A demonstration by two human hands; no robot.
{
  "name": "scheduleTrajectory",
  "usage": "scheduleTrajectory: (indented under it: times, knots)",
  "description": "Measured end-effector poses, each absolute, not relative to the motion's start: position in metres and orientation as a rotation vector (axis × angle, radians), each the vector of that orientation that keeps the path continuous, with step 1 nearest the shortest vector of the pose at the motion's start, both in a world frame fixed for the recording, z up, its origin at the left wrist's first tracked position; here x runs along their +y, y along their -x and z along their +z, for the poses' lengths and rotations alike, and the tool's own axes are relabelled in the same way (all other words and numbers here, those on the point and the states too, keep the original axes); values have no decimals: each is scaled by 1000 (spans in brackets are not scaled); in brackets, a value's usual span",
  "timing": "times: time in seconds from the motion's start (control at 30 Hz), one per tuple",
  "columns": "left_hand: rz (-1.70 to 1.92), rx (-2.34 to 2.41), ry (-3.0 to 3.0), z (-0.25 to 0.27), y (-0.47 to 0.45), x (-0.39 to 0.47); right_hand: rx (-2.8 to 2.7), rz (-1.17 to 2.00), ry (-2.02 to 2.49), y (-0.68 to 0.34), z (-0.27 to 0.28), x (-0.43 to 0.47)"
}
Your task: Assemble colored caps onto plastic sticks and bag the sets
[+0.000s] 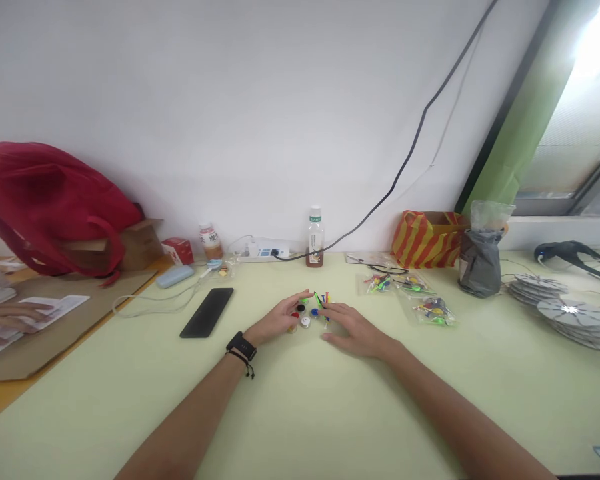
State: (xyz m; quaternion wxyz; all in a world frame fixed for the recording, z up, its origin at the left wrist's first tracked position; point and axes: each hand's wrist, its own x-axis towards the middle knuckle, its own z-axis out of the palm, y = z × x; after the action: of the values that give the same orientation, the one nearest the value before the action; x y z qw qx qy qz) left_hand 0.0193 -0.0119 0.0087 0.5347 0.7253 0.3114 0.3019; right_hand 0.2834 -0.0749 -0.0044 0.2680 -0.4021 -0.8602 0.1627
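A small group of round pieces lies on the pale green table between my hands: a white disc (305,322), a blue disc (315,312), a black disc (301,308) and a red one partly behind my fingers. Just behind them are thin, brightly coloured plastic pieces (326,298) whose kind I cannot make out. My left hand (279,319), with a black watch (241,347) on its wrist, curves around the left side with fingers stretched out. On the right, my right hand (353,329) lies low over the table, fingers extended beside the pieces. Neither hand visibly grips anything.
A black phone (207,313) lies to the left, near a white cable. Bags of coloured pieces (434,311) rest at the right. Behind stand a drink bottle (315,237) and a striped bag (423,239). Stacked grey discs (573,313) sit far right. Another person's hand (10,317) is far left.
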Motion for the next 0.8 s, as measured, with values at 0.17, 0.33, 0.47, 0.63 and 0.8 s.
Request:
scheduleTrajectory:
  times: [0.17,0.33,0.47,0.63,0.8]
  knots:
    - [754,851,-1993,9,-7,-7,-2189,536,1059,-291,-6,-64]
    - [934,992,-2171,0,-12,-4,-2106,567,995,-293,-9,-58]
    - [992,1013,-2348,3,-19,-14,-2087,456,1039,-301,-12,-54]
    - [849,958,-2502,13,-25,-26,-2169,399,1098,-316,-17,-45]
    - [937,928,-2319,17,-30,-30,-2228,352,1155,-328,-16,-39]
